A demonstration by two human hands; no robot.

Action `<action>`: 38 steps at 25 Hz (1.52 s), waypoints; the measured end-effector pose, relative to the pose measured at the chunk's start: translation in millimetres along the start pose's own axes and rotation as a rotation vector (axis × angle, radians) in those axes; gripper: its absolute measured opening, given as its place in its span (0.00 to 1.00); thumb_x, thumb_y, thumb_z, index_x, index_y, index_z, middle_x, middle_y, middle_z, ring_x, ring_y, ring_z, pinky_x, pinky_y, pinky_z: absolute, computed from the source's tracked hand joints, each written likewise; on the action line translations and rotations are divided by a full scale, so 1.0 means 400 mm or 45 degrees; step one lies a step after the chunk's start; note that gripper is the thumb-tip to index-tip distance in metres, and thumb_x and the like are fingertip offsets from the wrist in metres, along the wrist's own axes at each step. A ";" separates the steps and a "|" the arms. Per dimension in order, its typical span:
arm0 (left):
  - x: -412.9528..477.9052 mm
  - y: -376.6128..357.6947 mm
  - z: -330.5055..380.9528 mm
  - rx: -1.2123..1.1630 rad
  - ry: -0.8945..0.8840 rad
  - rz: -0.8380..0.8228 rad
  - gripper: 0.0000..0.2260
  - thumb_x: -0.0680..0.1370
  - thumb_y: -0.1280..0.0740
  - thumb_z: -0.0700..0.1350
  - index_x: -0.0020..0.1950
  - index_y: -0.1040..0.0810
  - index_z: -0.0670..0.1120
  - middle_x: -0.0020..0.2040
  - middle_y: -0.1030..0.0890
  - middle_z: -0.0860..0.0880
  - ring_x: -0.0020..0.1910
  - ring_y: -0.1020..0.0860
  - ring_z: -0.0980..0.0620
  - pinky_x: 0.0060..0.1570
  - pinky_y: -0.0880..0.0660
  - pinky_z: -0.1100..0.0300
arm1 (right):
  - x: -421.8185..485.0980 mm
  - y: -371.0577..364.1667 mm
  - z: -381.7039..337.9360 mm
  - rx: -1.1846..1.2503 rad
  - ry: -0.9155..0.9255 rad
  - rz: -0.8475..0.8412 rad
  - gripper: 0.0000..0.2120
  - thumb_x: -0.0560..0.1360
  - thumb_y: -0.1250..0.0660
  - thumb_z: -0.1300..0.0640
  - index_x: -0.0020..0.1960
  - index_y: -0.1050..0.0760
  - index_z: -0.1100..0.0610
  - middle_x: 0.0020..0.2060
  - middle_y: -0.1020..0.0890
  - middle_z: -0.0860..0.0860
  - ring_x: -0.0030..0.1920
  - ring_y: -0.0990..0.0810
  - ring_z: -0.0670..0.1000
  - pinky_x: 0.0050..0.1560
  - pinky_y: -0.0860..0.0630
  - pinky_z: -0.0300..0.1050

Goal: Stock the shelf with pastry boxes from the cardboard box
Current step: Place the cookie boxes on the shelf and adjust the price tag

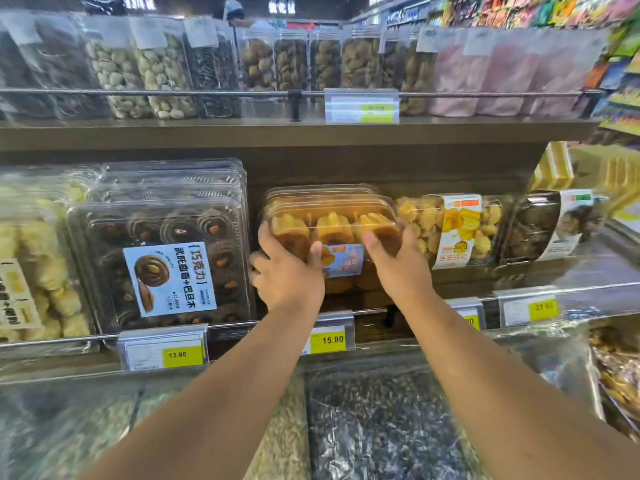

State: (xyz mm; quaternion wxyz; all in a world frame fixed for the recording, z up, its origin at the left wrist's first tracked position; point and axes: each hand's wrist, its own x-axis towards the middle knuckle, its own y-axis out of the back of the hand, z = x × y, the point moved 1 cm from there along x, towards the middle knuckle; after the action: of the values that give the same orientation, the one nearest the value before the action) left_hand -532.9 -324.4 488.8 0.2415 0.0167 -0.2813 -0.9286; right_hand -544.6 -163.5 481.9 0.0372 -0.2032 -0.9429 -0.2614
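Holding a clear pastry box [332,225] of golden pastries at the front of the middle shelf [460,277], one hand at each end.

The left hand [289,271] grips the box's left end, fingers curled round its edge and thumb laid up the front face; the right hand [398,268] grips the right end likewise, its thumb beside the blue label [346,261]. The box stands tilted with its lid facing near, and a like box [322,195] sits right behind it. Just beside it on the left stands a stack of chocolate cookie boxes [162,258]; on the right is a yellow cookie box [450,230], then a dark cookie box [543,226]. A yellow 15.80 price tag [327,339] hangs on the rail below, between the forearms. On the upper shelf, farther back, stand clear jars [156,71] of nuts and dried goods.
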 end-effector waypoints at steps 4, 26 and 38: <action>-0.046 -0.005 0.007 0.282 -0.102 0.086 0.42 0.77 0.37 0.59 0.78 0.63 0.48 0.76 0.45 0.41 0.70 0.40 0.37 0.68 0.40 0.44 | -0.004 0.025 -0.010 -0.258 -0.041 0.064 0.36 0.73 0.45 0.28 0.72 0.36 0.51 0.62 0.22 0.51 0.63 0.24 0.57 0.56 0.27 0.51; -0.094 0.064 -0.063 0.640 -0.527 -0.124 0.38 0.80 0.41 0.55 0.78 0.64 0.45 0.76 0.70 0.39 0.77 0.61 0.38 0.77 0.55 0.48 | -0.081 0.019 -0.039 -0.239 -0.179 -0.037 0.35 0.77 0.41 0.38 0.76 0.45 0.56 0.70 0.32 0.60 0.69 0.31 0.62 0.63 0.29 0.56; -0.113 0.057 -0.045 0.102 -0.035 -0.124 0.38 0.75 0.32 0.53 0.78 0.52 0.51 0.77 0.51 0.44 0.74 0.45 0.39 0.71 0.40 0.42 | -0.070 0.023 -0.043 -0.223 -0.178 -0.102 0.29 0.81 0.53 0.38 0.75 0.40 0.54 0.67 0.27 0.58 0.67 0.28 0.61 0.62 0.30 0.55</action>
State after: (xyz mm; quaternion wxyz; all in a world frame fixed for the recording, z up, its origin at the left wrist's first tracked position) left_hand -480.0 -329.2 481.0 0.1913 0.0274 -0.3203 -0.9274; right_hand -515.8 -175.4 496.2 -0.0572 -0.1854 -0.9240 -0.3294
